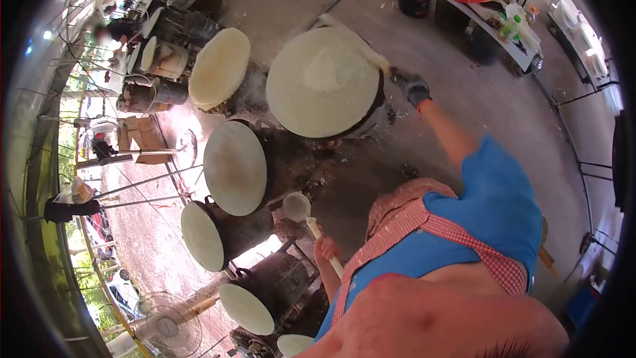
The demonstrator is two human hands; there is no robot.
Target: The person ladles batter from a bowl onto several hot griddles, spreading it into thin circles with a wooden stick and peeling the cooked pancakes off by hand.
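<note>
My right hand (411, 86), in a dark glove, is wrapped round the end of a pale, long wooden spreader (376, 58). The spreader reaches along the far right edge of a large round griddle (379, 103) and is partly smeared by motion. A wide pale layer of batter (305, 96) covers the griddle, with a thicker swirl near its upper middle. My left hand (326, 248), bare, is closed round the light handle of a ladle (296, 206). Its round bowl hangs over the floor, beside the lower griddles and apart from them.
Left of the large griddle, a round pale sheet (220, 69) lies on another stove. More round griddles (235, 168) stand in a line below it. A fan (169, 323) is at lower left. A side table (483, 16) with a red container and bottles stands at upper right, beside a black bucket (412, 0).
</note>
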